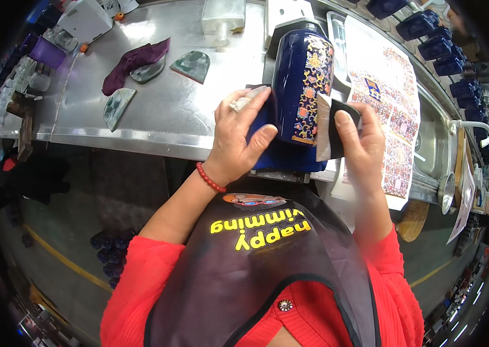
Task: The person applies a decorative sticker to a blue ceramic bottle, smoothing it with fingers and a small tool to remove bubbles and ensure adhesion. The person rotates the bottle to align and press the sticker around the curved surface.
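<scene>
A dark blue glossy jar [288,81] lies in front of me, its neck pointing away, with a colourful floral strip [316,87] along its right side. My left hand [239,127] is at the jar's left side, thumb spread from the fingers; white wrapping covers some fingertips. Whether those fingers press on the jar is hard to tell. My right hand [360,136] pinches a black scraper [344,113] with a greyish cloth [323,130] along its edge, held at the right edge of the floral strip. Dark blue material [291,157] lies under the jar.
Printed decal sheets [397,124] lie to the right, before a sink [429,136] with a white tap [478,128]. On the metal table [158,124] at left are a purple cloth [134,63] and green-white curved pieces [192,65]. A clear container [223,17] stands behind. Blue jars [418,26] line the far right.
</scene>
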`<control>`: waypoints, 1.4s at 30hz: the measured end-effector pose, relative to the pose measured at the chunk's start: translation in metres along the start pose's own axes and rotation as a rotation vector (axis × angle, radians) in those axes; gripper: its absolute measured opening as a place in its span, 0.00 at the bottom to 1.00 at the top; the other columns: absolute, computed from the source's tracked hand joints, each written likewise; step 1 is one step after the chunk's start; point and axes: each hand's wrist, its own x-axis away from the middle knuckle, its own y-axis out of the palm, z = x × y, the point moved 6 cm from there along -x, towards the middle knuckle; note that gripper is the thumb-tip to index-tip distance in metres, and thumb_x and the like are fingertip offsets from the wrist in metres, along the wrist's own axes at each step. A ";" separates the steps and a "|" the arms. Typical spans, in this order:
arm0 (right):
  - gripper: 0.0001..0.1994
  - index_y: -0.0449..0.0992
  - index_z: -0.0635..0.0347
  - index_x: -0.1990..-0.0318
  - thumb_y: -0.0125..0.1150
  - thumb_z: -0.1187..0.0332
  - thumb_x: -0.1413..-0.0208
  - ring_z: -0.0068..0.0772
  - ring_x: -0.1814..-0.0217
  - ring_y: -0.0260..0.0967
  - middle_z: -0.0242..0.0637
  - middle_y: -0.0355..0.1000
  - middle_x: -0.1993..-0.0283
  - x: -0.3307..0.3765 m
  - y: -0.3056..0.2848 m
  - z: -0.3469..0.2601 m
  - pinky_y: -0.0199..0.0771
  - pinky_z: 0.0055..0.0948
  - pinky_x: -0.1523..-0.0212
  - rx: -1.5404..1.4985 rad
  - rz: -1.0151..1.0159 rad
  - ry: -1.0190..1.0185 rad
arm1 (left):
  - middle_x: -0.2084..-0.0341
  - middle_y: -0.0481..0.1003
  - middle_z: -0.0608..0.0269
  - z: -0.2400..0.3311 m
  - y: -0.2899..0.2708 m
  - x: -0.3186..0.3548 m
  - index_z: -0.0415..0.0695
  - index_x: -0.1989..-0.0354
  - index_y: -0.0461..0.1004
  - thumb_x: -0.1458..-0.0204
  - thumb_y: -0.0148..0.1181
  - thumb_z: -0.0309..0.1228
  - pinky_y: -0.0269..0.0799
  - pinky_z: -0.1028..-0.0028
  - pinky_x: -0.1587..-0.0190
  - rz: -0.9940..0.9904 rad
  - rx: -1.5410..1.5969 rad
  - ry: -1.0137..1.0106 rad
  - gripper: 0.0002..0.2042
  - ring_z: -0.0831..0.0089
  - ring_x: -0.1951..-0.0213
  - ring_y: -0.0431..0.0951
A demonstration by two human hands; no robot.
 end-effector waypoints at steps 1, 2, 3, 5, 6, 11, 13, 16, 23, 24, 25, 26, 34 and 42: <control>0.10 0.75 0.66 0.56 0.63 0.67 0.35 0.27 0.68 0.73 0.39 0.77 0.68 -0.001 0.005 -0.008 0.73 0.27 0.65 0.072 0.022 -0.017 | 0.38 0.71 0.48 0.002 0.002 0.000 0.36 0.31 0.66 0.41 0.59 0.58 0.52 0.55 0.31 -0.008 -0.038 0.053 0.40 0.49 0.34 0.61; 0.09 0.75 0.66 0.56 0.63 0.68 0.36 0.35 0.71 0.77 0.45 0.77 0.71 -0.002 0.009 -0.022 0.75 0.32 0.67 0.175 0.022 -0.117 | 0.38 0.70 0.48 0.005 0.004 0.002 0.35 0.31 0.66 0.42 0.60 0.58 0.51 0.53 0.31 -0.016 -0.077 0.104 0.41 0.50 0.35 0.61; 0.09 0.75 0.66 0.56 0.63 0.68 0.36 0.39 0.71 0.77 0.47 0.77 0.71 -0.004 0.013 -0.030 0.75 0.34 0.68 0.230 -0.002 -0.141 | 0.38 0.70 0.47 0.005 0.005 0.003 0.35 0.31 0.66 0.42 0.60 0.59 0.51 0.53 0.31 -0.012 -0.095 0.110 0.41 0.49 0.35 0.61; 0.09 0.75 0.66 0.56 0.63 0.69 0.37 0.47 0.72 0.79 0.51 0.77 0.72 -0.006 0.022 -0.045 0.76 0.37 0.69 0.325 -0.050 -0.184 | 0.39 0.71 0.46 0.007 0.007 0.005 0.34 0.32 0.66 0.42 0.59 0.60 0.50 0.52 0.31 -0.002 -0.127 0.119 0.42 0.47 0.35 0.61; 0.09 0.74 0.66 0.57 0.62 0.69 0.38 0.57 0.72 0.78 0.55 0.77 0.71 -0.009 0.028 -0.049 0.76 0.43 0.71 0.335 -0.070 -0.182 | 0.40 0.71 0.46 0.007 0.007 0.006 0.34 0.31 0.65 0.43 0.61 0.59 0.50 0.51 0.31 -0.010 -0.139 0.123 0.42 0.47 0.35 0.61; 0.10 0.76 0.65 0.55 0.64 0.68 0.38 0.48 0.72 0.79 0.50 0.76 0.72 -0.014 0.046 -0.065 0.75 0.38 0.70 0.427 -0.161 -0.326 | 0.42 0.72 0.46 0.019 0.005 0.002 0.35 0.29 0.61 0.51 0.71 0.48 0.47 0.48 0.31 -0.018 -0.203 0.158 0.44 0.45 0.34 0.59; 0.10 0.76 0.65 0.54 0.64 0.68 0.37 0.28 0.71 0.75 0.40 0.76 0.72 -0.015 0.034 -0.063 0.74 0.29 0.68 0.197 -0.197 -0.257 | 0.41 0.70 0.46 0.026 0.004 -0.003 0.35 0.28 0.57 0.55 0.72 0.42 0.43 0.46 0.31 -0.020 -0.258 0.166 0.47 0.45 0.33 0.57; 0.10 0.76 0.64 0.51 0.61 0.67 0.33 0.25 0.62 0.75 0.37 0.78 0.62 -0.016 -0.003 -0.039 0.75 0.26 0.60 -0.120 -0.137 -0.026 | 0.38 0.68 0.44 0.027 0.005 -0.010 0.33 0.29 0.58 0.55 0.73 0.47 0.46 0.49 0.30 -0.013 -0.323 0.116 0.48 0.45 0.34 0.59; 0.15 0.74 0.66 0.42 0.48 0.78 0.33 0.26 0.47 0.77 0.43 0.74 0.38 -0.027 -0.127 0.038 0.76 0.24 0.46 0.046 0.153 -0.069 | 0.42 0.68 0.44 0.014 0.013 -0.012 0.31 0.30 0.60 0.55 0.74 0.55 0.49 0.50 0.32 -0.047 -0.256 0.101 0.51 0.51 0.35 0.60; 0.16 0.76 0.68 0.47 0.44 0.81 0.37 0.33 0.42 0.77 0.48 0.69 0.31 -0.037 -0.146 0.060 0.78 0.27 0.46 -0.004 0.177 -0.023 | 0.42 0.69 0.45 0.012 0.012 -0.011 0.31 0.29 0.60 0.54 0.73 0.54 0.49 0.51 0.32 -0.044 -0.238 0.096 0.50 0.51 0.35 0.60; 0.14 0.75 0.73 0.50 0.42 0.83 0.36 0.42 0.29 0.65 0.51 0.61 0.26 -0.056 -0.168 0.069 0.84 0.35 0.44 0.369 0.142 -0.155 | 0.42 0.69 0.45 0.009 0.012 -0.011 0.31 0.29 0.59 0.54 0.73 0.54 0.49 0.51 0.32 -0.043 -0.215 0.081 0.50 0.51 0.35 0.60; 0.14 0.77 0.72 0.53 0.42 0.83 0.37 0.41 0.29 0.66 0.48 0.61 0.26 -0.069 -0.189 0.095 0.85 0.31 0.48 0.287 0.208 -0.108 | 0.40 0.68 0.44 0.006 0.013 -0.010 0.30 0.29 0.58 0.53 0.73 0.54 0.48 0.51 0.31 -0.067 -0.164 0.074 0.50 0.50 0.34 0.59; 0.29 0.77 0.67 0.42 0.63 0.49 0.40 0.50 0.49 0.76 0.56 0.79 0.49 -0.251 -0.292 0.263 0.75 0.41 0.49 1.091 0.161 0.347 | 0.35 0.66 0.40 0.004 0.014 -0.009 0.28 0.28 0.54 0.50 0.72 0.50 0.59 0.51 0.32 -0.139 -0.156 0.058 0.50 0.42 0.33 0.60; 0.46 0.82 0.73 0.51 0.73 0.31 0.60 0.52 0.45 0.79 0.55 0.80 0.48 -0.315 -0.315 0.309 0.76 0.41 0.43 1.166 -0.088 0.630 | 0.37 0.68 0.37 0.006 0.015 -0.012 0.28 0.29 0.55 0.47 0.72 0.40 0.61 0.50 0.36 -0.105 -0.132 0.058 0.44 0.40 0.38 0.66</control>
